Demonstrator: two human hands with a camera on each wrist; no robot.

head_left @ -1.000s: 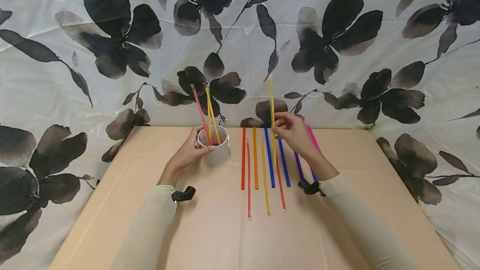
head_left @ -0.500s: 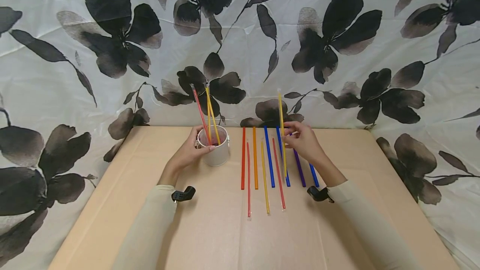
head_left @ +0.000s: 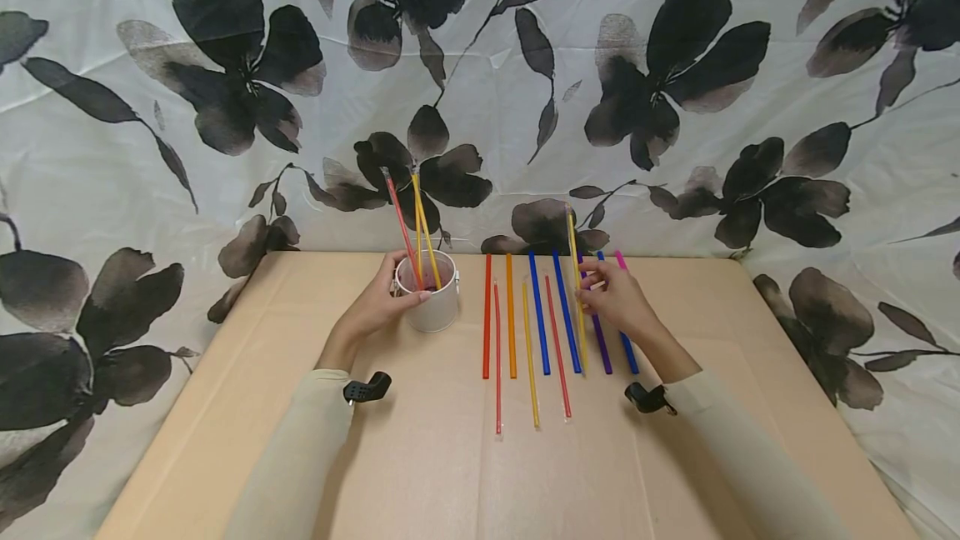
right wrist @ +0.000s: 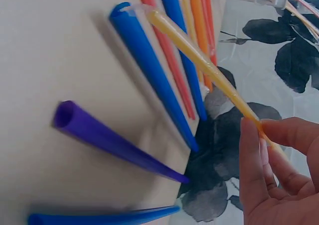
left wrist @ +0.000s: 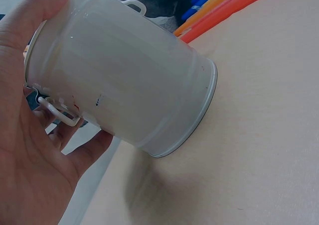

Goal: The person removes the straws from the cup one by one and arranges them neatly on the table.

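Observation:
My left hand (head_left: pixel 378 302) grips a small white pail (head_left: pixel 437 313) near its rim, thumb on the near side. The pail stands upright on the table in the head view; one thin red stick (head_left: pixel 401 219) and two thin yellow sticks (head_left: pixel 423 223) lean in it. Between thumb and fingertips my right hand (head_left: pixel 617 298) pinches another thin yellow stick (right wrist: pixel 219 80) with a clear end. Its lower end hangs beside a blue straw (right wrist: pixel 154 80), between that and a purple straw (right wrist: pixel 114 140). Whether the stick's tip touches the table, I cannot tell.
Left of the right hand lie a red straw (head_left: pixel 487 315), an orange straw (head_left: pixel 512 315), another blue straw (head_left: pixel 538 315) and thin sticks, including a yellow one (head_left: pixel 530 365). A pink straw end (head_left: pixel 621 259) shows behind the right hand. Floral cloth (head_left: pixel 487 90) backs the table (head_left: pixel 420 448).
My right hand has moved right and lowered the yellow stick, from over the blue straws to between the second blue straw and the purple one. The left hand and pail stay put.

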